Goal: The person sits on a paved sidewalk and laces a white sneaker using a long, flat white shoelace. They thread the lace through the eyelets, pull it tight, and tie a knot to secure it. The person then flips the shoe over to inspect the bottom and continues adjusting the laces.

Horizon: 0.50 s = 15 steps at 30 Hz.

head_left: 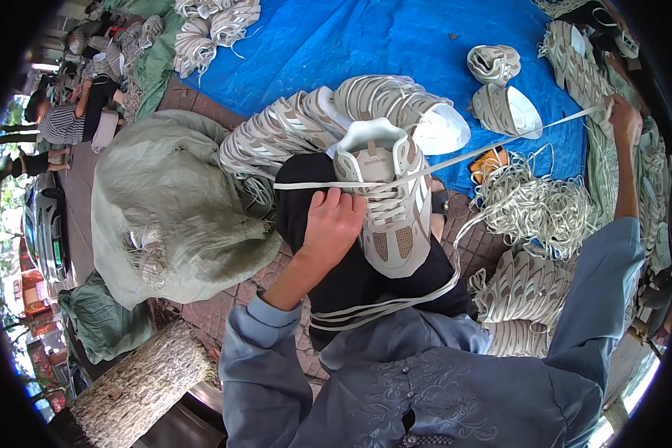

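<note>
A beige, white and tan sneaker upper (pixel 398 255) rests across my knees, its toe toward me. Its lower eyelets are laced. My left hand (pixel 334 224) is at its left side, fingers closed together against the lacing, the tips partly hidden. Far out to the right, my raised right hand (pixel 623 119) is closed on a flat cream shoelace (pixel 493 145). That lace stretches in a straight line from the upper's eyelets to my fingers. Another lace end lies leftward over my dark trouser leg, and several loose laces (pixel 384 308) drape across my lap.
Nested sneaker uppers (pixel 276 131) lie just beyond my knees, beside a bulging pale sack (pixel 172 216). A blue tarp (pixel 306 45) spreads ahead, with single uppers (pixel 493 63) on it. A heap of laces (pixel 534 205) and stacked uppers (pixel 523 291) sit right. People (pixel 71 119) are at far left.
</note>
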Each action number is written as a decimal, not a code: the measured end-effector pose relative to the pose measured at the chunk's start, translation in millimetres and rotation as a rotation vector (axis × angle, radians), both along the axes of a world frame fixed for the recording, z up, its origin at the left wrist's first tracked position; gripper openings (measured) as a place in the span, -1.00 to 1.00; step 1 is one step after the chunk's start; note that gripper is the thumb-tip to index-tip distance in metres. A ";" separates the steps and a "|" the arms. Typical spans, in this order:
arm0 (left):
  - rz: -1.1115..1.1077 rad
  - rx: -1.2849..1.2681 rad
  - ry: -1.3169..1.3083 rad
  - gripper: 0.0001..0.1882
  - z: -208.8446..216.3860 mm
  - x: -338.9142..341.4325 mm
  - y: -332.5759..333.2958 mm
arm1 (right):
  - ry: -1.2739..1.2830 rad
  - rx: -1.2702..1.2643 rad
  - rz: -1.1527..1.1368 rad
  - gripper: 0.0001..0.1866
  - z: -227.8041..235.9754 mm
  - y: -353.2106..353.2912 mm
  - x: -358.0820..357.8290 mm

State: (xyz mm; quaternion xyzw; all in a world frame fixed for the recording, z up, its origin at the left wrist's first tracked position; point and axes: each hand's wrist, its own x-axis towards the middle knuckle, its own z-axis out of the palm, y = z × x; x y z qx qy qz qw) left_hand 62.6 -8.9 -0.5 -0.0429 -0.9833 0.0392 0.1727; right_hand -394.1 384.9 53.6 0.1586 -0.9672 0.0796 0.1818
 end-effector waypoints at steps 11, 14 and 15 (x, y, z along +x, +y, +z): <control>0.128 0.490 -0.089 -0.77 15.9 -6.3 -1.6 | -0.264 -0.358 0.150 -0.81 17.6 -48.2 38.9; 0.072 0.505 -0.123 -0.80 15.7 -9.7 -4.5 | -0.291 -0.339 0.163 -0.82 9.4 -50.0 39.8; 0.050 0.459 -0.165 -0.81 16.3 -10.6 -6.1 | -0.294 -0.332 0.173 -0.82 5.1 -53.1 41.7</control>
